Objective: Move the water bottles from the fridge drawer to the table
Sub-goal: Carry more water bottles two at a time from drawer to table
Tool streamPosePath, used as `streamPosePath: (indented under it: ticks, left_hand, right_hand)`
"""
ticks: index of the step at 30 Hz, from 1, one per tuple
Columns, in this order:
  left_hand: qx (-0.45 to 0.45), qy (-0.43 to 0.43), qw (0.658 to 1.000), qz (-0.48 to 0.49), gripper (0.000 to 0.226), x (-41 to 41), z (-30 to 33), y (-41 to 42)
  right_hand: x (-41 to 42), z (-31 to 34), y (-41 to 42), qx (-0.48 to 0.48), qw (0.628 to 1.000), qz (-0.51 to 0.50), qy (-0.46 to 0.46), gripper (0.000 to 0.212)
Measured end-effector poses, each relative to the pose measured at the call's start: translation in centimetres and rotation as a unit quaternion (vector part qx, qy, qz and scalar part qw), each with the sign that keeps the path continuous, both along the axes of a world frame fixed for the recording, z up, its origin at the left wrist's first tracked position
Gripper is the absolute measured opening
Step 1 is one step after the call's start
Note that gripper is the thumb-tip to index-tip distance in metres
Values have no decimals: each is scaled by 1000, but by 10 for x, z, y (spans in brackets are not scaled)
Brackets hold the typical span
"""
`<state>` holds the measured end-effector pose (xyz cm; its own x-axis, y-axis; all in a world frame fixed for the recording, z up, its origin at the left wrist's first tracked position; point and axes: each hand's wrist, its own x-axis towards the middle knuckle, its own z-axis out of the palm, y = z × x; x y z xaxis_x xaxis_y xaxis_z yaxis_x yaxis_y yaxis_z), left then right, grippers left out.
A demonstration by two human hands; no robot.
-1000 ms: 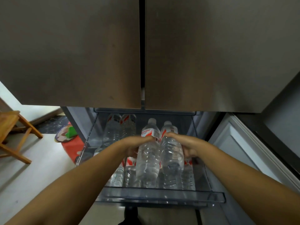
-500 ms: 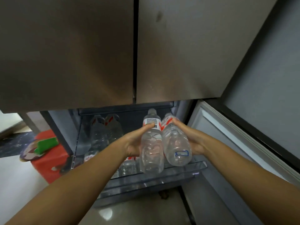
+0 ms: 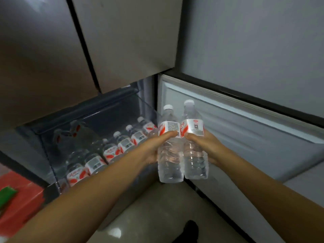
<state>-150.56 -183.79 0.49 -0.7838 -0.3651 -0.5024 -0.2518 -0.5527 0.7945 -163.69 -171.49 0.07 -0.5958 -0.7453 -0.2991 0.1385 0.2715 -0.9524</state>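
Gripping two upright bottles side by side, touching: left hand [image 3: 150,149] on left bottle [image 3: 170,155], right hand [image 3: 208,148] on right bottle [image 3: 195,151], both right of the fridge drawer [image 3: 52,155].

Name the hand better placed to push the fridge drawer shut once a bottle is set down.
Left. The left hand is beside the open fridge drawer; the right hand is farther away, against the open door. Both hold bottles.

Both bare forearms reach forward from the lower edge of the view and converge toward the middle. The left hand [image 3: 154,148] is curled around 1 water bottle [image 3: 169,155], thumb across its label. The right hand [image 3: 206,146] grips a 2nd bottle [image 3: 195,151] likewise, the 2 thumbs nearly touching.
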Motion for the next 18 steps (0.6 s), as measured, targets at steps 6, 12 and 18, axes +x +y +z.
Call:
streamPosePath:
  ticks: [6,12,18]
  left_hand:
    - [-115,24,983,-141,25,-50,-18,79]
    - [-248,-10,925,-287,40,-111,-51,195]
    - [-291,-35,886,-358,49,-150,-90,328]
  right_hand:
    - [-18,-31,114,55,987,-127,86,62]
    - [-24,-70,253,94,956,-268,73,65]
    - [-21,-96,395,135,913,-377,72,55]
